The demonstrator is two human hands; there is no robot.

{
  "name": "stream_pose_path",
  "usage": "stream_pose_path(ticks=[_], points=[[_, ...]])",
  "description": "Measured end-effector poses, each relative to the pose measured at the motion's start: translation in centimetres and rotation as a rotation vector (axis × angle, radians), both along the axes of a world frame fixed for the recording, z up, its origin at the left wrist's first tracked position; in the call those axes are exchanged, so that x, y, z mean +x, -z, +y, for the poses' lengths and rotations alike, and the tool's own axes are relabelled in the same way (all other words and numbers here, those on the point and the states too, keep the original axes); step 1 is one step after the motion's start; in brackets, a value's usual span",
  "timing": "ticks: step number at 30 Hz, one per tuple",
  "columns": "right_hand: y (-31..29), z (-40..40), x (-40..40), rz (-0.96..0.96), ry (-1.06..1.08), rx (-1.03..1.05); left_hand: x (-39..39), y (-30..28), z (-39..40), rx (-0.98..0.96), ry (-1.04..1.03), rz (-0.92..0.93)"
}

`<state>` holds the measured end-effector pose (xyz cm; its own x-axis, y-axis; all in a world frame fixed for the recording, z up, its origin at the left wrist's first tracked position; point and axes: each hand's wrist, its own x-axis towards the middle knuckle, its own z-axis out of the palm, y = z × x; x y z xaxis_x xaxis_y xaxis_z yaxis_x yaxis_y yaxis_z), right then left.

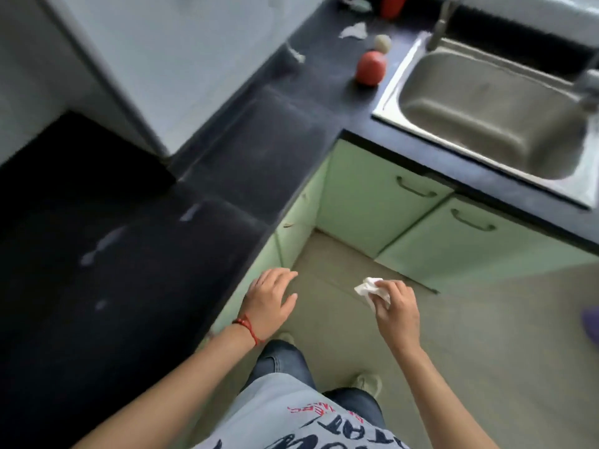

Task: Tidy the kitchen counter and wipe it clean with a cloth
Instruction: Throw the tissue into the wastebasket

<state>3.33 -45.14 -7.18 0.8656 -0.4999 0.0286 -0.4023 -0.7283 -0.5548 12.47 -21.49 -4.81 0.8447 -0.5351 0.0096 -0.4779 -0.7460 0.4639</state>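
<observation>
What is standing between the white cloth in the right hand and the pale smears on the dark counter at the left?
Only the left hand, which hangs open over the counter edge, between the cloth in the right hand and the smears. Nothing else visible blocks the way.

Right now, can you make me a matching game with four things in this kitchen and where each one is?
Things:
1. white cloth
2. red tomato
3. red string bracelet
4. curved handles

Places:
A. on the green cupboard doors
B. on the dark counter, beside the sink
C. held in the right hand
D. around the wrist of the left hand

Pairs: 1-C, 2-B, 3-D, 4-A
</observation>
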Motion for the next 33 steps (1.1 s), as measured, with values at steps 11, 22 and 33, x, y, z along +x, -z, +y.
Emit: stream_pose_path(ticks=[11,22,33], points=[[1.7,-13.4,-26.5,0.128,0.854,0.502,-8.0,3.4,-23.3,0.603,0.55,0.502],[2.6,-18.8,-40.3,0.032,1.404,0.659,-15.1,6.0,-39.7,0.524,0.324,0.813],[2.2,-38.6,-40.6,-0.039,1.493,0.661,-15.9,8.0,-60.7,0.525,0.162,0.965]])
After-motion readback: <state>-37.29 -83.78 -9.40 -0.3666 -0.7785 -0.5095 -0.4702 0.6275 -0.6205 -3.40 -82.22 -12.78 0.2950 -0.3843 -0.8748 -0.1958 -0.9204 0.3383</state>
